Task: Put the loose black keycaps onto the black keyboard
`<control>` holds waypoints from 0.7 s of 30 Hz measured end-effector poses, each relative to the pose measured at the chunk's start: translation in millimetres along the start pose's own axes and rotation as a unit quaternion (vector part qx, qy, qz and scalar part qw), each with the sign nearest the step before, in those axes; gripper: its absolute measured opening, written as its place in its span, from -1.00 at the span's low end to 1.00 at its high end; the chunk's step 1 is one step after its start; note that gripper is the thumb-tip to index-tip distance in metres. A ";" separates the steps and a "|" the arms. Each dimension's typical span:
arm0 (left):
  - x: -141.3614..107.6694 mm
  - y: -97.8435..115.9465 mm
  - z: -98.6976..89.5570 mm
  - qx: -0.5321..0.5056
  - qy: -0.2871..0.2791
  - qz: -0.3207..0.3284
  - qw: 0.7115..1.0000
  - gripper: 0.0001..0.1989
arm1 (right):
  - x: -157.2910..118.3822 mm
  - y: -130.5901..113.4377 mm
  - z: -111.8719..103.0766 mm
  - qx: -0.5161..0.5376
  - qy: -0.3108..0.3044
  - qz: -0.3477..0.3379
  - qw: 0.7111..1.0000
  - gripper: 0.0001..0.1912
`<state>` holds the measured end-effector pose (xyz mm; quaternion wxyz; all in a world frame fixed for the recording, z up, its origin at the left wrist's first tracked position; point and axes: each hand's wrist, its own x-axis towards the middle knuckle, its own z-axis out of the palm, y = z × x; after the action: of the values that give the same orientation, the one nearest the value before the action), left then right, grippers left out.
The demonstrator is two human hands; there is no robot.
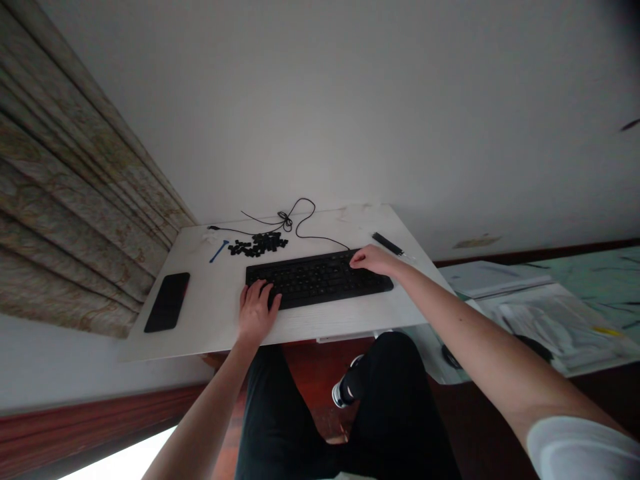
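Observation:
A black keyboard (315, 279) lies on the white table, partly bare of keys as far as I can make out. My left hand (257, 310) rests on its left end with the fingers spread. Over the upper right part of the keyboard, my right hand (373, 259) has its fingers pinched together. Whatever is between those fingertips is hidden. Behind the keyboard, to the left, is a loose pile of small black keycaps (257, 245). Beside the pile lies a thin blue plastic tool (219, 251).
A thin black cable (313, 207) loops behind the keyboard, bundled midway. A phone (168, 302) lies on the left of the white table (210, 320). A dark narrow object (387, 243) sits back right. A curtain (75, 200) borders the left; papers (555, 320) lie low on the right.

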<state>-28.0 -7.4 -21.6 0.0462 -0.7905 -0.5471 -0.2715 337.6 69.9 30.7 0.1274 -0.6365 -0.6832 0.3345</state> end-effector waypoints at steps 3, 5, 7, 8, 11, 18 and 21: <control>-0.3 0.0 0.4 -0.004 -0.001 0.001 1.000 -0.66 | 2.1 1.8 2.4 0.009 0.017 0.015 1.000 -0.92; -0.5 0.0 0.6 -0.009 -0.001 -0.001 1.000 -0.66 | 3.1 2.9 3.0 0.012 0.026 0.023 0.999 -0.92; -0.6 -0.1 0.8 -0.013 -0.001 -0.002 1.000 -0.66 | 3.4 3.3 2.2 0.015 0.025 0.023 0.999 -0.92; -0.6 -0.1 0.9 -0.015 -0.001 -0.003 1.000 -0.66 | 3.4 3.3 1.4 0.018 0.022 0.019 0.999 -0.92; -0.5 -0.2 1.1 -0.019 0.000 -0.005 1.000 -0.66 | 3.2 2.8 -1.5 0.024 0.012 0.011 1.000 -0.94; -0.4 -0.4 1.5 -0.018 -0.004 -0.008 1.000 -0.66 | 1.1 0.1 -5.5 0.021 0.008 0.032 0.999 -0.89; -0.6 -0.5 1.9 -0.014 -0.004 -0.008 1.000 -0.66 | 0.0 -2.1 -7.0 0.017 0.000 0.036 0.999 -0.87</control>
<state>-27.9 -7.0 -23.6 0.0308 -0.7874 -0.5500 -0.2767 340.1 72.0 37.2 0.1260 -0.6583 -0.6542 0.3504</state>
